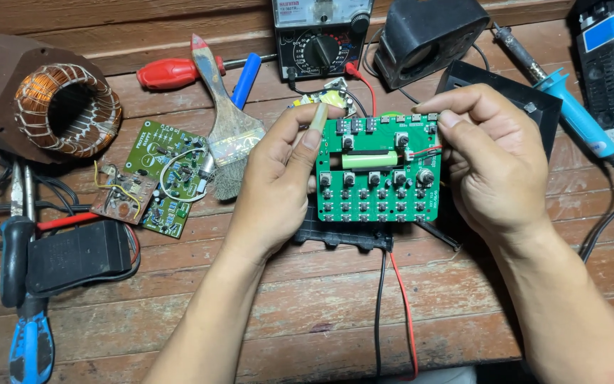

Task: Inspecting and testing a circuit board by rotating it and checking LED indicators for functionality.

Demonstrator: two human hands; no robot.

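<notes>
At the far left of the wooden surface (307,313) we see a copper-wound motor stator (65,107), with pliers (19,284) and a black box (79,256) below it. Moving right, a red-handled screwdriver (172,73) lies near the top edge, two smaller green circuit boards (161,178) rest flat, and a worn paintbrush (225,135) lies just beside them. Our left hand (275,188) grips the left edge of the large green circuit board (378,174), its fingers (314,124) curled narrow around the edge with the thumb laid on the face. The board is held tilted up above the surface, between both hands, over a black battery holder (342,233) whose red and black wires (392,313) run toward us. A green cylindrical cell (369,159) sits across the board above rows of small push buttons. An analogue multimeter (321,35) stands behind. Our right hand (492,167) pinches the board's upper right corner, fingers (456,107) closed tight near a small red lead. We judge this to be an inspection of the board, turning it for a look; any next handling would call for a steady two-handed hold without straining that lead. Further right lie a blue-handled soldering iron (570,107) and a dark unit (612,71).
</notes>
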